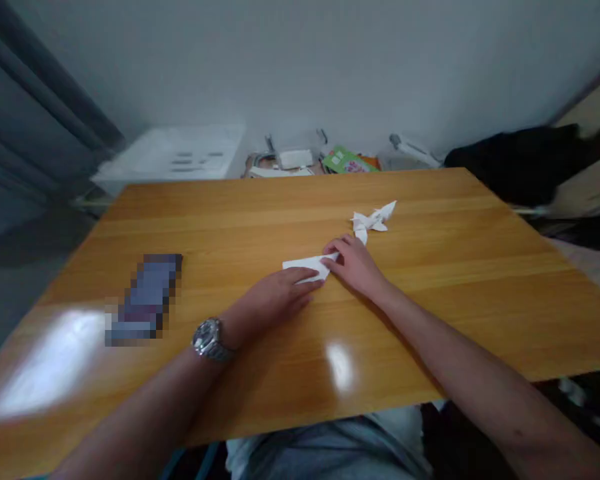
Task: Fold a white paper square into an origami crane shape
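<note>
A strip of folded white paper lies on the wooden table in front of me. My left hand has its fingers closed on the paper's near edge, holding it against the tabletop. At the paper's right end, my right hand pinches it between thumb and fingers. Just beyond my right hand sits a white folded paper figure with pointed parts. It is apart from the strip, and its near tip comes close to my right knuckles. A silver watch is on my left wrist.
A pixelated phone-like dark object lies on the table at the left. Past the far edge stand a white plastic bin, a green packet and assorted small items. Dark cloth is piled at the right.
</note>
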A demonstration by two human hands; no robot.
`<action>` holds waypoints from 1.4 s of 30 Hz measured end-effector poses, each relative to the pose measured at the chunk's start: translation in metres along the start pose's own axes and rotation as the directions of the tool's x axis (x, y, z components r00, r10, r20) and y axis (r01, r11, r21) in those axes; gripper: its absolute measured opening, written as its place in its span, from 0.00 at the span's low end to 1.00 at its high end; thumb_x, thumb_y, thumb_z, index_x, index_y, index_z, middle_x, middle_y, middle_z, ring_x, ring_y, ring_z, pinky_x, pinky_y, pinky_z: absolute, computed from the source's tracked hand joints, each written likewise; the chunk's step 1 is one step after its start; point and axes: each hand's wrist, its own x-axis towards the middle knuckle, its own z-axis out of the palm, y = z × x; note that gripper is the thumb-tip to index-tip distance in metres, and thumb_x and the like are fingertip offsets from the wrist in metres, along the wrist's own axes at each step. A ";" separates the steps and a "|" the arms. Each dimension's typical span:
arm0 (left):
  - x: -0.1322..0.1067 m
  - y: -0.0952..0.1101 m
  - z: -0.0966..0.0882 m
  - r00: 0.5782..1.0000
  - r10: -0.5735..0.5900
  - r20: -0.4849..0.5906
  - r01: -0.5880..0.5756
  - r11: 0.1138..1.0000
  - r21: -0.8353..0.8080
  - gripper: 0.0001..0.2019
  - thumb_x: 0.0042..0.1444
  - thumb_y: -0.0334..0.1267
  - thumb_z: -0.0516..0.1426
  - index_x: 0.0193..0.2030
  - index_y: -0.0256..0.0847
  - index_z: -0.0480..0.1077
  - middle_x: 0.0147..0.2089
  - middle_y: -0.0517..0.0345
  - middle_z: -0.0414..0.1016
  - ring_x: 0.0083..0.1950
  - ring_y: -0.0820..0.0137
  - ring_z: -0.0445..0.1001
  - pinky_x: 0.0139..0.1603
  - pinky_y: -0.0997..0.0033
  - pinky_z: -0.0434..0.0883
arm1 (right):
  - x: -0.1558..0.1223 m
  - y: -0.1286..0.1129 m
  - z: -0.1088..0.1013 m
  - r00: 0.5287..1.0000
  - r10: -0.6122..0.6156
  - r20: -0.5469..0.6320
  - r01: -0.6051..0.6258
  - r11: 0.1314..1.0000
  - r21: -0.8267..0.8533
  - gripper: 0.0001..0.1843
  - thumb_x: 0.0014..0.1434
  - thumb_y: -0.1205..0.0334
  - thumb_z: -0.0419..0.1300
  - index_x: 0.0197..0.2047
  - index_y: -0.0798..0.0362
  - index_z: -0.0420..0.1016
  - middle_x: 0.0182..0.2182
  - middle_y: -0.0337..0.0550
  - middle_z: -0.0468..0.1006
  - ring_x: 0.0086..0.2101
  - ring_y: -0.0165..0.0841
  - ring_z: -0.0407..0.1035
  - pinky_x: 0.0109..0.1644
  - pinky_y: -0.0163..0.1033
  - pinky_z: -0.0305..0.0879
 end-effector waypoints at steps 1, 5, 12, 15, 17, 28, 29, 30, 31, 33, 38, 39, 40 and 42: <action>0.000 0.000 0.001 1.000 0.003 -0.007 -0.003 1.000 0.001 0.21 0.73 0.39 0.50 0.70 0.45 0.64 0.72 0.49 0.65 0.70 0.61 0.68 0.70 0.57 0.68 | 0.000 0.000 0.000 1.000 0.003 -0.001 -0.003 1.000 0.001 0.06 0.61 0.63 0.69 0.41 0.53 0.77 0.39 0.45 0.75 0.42 0.41 0.70 0.48 0.45 0.65; 0.002 0.000 0.001 1.000 0.009 -0.017 -0.009 1.000 0.012 0.20 0.73 0.41 0.50 0.69 0.46 0.65 0.71 0.49 0.66 0.69 0.60 0.68 0.69 0.56 0.68 | 0.000 0.001 0.000 1.000 0.013 -0.002 -0.013 1.000 0.001 0.06 0.62 0.63 0.68 0.41 0.51 0.77 0.39 0.45 0.75 0.42 0.41 0.69 0.48 0.45 0.65; 0.005 0.005 -0.003 1.000 0.000 0.016 0.000 1.000 0.024 0.21 0.73 0.43 0.50 0.70 0.44 0.65 0.73 0.49 0.64 0.71 0.59 0.66 0.71 0.56 0.66 | -0.001 0.003 -0.001 1.000 0.024 -0.003 -0.024 1.000 -0.001 0.05 0.62 0.63 0.68 0.41 0.51 0.77 0.39 0.45 0.75 0.43 0.42 0.69 0.50 0.46 0.65; 0.005 0.005 -0.003 0.999 0.002 0.039 -0.002 1.000 0.009 0.23 0.73 0.45 0.50 0.71 0.44 0.63 0.74 0.49 0.62 0.73 0.59 0.64 0.72 0.55 0.65 | -0.001 0.003 -0.002 1.000 0.023 0.001 -0.023 1.000 0.002 0.05 0.62 0.63 0.68 0.41 0.51 0.77 0.39 0.45 0.75 0.43 0.41 0.69 0.50 0.46 0.65; 0.005 0.004 -0.005 0.998 0.001 0.060 -0.001 1.000 -0.002 0.24 0.73 0.47 0.51 0.71 0.46 0.63 0.75 0.50 0.60 0.73 0.59 0.63 0.73 0.55 0.64 | -0.002 0.004 -0.002 1.000 0.024 0.003 -0.024 1.000 0.008 0.05 0.62 0.62 0.68 0.41 0.51 0.77 0.40 0.46 0.75 0.43 0.41 0.69 0.50 0.46 0.65; 0.004 -0.002 0.000 0.999 -0.002 0.040 0.003 1.000 -0.016 0.22 0.73 0.48 0.51 0.70 0.49 0.66 0.75 0.53 0.61 0.72 0.59 0.65 0.71 0.55 0.66 | -0.004 0.006 -0.003 0.999 -0.028 -0.016 0.028 1.000 -0.011 0.05 0.64 0.61 0.66 0.43 0.51 0.77 0.41 0.46 0.75 0.44 0.42 0.70 0.52 0.48 0.67; 0.004 -0.002 0.000 0.999 -0.006 0.037 0.006 1.000 -0.018 0.22 0.73 0.48 0.51 0.70 0.49 0.66 0.75 0.53 0.62 0.72 0.59 0.66 0.71 0.54 0.66 | -0.006 0.006 -0.004 0.999 -0.044 -0.012 0.044 0.999 -0.015 0.06 0.64 0.60 0.65 0.44 0.50 0.77 0.42 0.47 0.75 0.45 0.43 0.70 0.53 0.49 0.67; 0.004 -0.001 0.001 0.999 -0.010 0.031 0.010 1.000 -0.020 0.22 0.72 0.48 0.51 0.70 0.49 0.66 0.75 0.53 0.62 0.71 0.59 0.66 0.71 0.54 0.67 | -0.008 0.006 -0.006 0.998 -0.063 -0.007 0.063 0.998 -0.020 0.08 0.64 0.58 0.65 0.46 0.50 0.77 0.43 0.48 0.75 0.47 0.43 0.70 0.54 0.50 0.67; 0.005 -0.001 0.000 1.000 -0.012 0.027 0.013 1.000 -0.024 0.22 0.72 0.48 0.52 0.70 0.49 0.65 0.74 0.53 0.62 0.71 0.59 0.67 0.70 0.54 0.67 | -0.009 0.006 -0.007 0.997 -0.073 -0.002 0.073 0.997 -0.023 0.11 0.64 0.56 0.66 0.48 0.50 0.77 0.45 0.48 0.74 0.48 0.44 0.69 0.56 0.51 0.67; 0.005 0.001 0.000 1.000 -0.009 0.022 0.010 0.999 -0.033 0.22 0.72 0.47 0.52 0.70 0.49 0.65 0.74 0.53 0.62 0.71 0.59 0.67 0.70 0.54 0.68 | -0.013 0.006 -0.009 0.997 -0.082 0.017 0.082 0.996 -0.041 0.19 0.63 0.51 0.67 0.54 0.50 0.76 0.48 0.51 0.73 0.51 0.45 0.69 0.58 0.52 0.66; 0.005 0.003 -0.001 1.000 -0.016 0.016 0.016 0.999 -0.049 0.22 0.72 0.47 0.52 0.70 0.50 0.65 0.74 0.53 0.63 0.71 0.60 0.67 0.70 0.55 0.68 | -0.017 0.007 -0.009 0.999 -0.018 0.029 0.022 0.986 -0.164 0.30 0.61 0.44 0.67 0.60 0.50 0.74 0.53 0.55 0.69 0.54 0.50 0.66 0.62 0.57 0.65; 0.005 0.003 0.000 1.000 -0.021 0.018 0.021 0.999 -0.048 0.22 0.72 0.47 0.52 0.70 0.50 0.65 0.74 0.53 0.62 0.71 0.60 0.67 0.70 0.55 0.68 | -0.018 0.008 -0.009 0.999 -0.004 0.034 0.011 0.982 -0.187 0.31 0.60 0.43 0.67 0.61 0.49 0.74 0.54 0.55 0.69 0.54 0.51 0.66 0.62 0.58 0.64; 0.004 0.002 0.001 0.999 -0.026 0.021 0.027 0.999 -0.047 0.22 0.72 0.47 0.52 0.70 0.50 0.65 0.74 0.53 0.62 0.71 0.60 0.66 0.70 0.55 0.67 | -0.018 0.009 -0.008 0.999 0.007 0.039 0.001 0.979 -0.205 0.32 0.60 0.42 0.66 0.62 0.49 0.74 0.54 0.55 0.69 0.55 0.52 0.65 0.62 0.59 0.64; 0.004 0.002 0.002 0.999 -0.029 0.023 0.030 0.999 -0.042 0.22 0.72 0.48 0.52 0.70 0.49 0.65 0.74 0.53 0.62 0.71 0.59 0.66 0.71 0.55 0.67 | -0.017 0.012 -0.009 0.999 0.025 0.040 -0.015 0.976 -0.219 0.32 0.61 0.41 0.65 0.63 0.48 0.73 0.55 0.55 0.69 0.55 0.52 0.65 0.62 0.60 0.64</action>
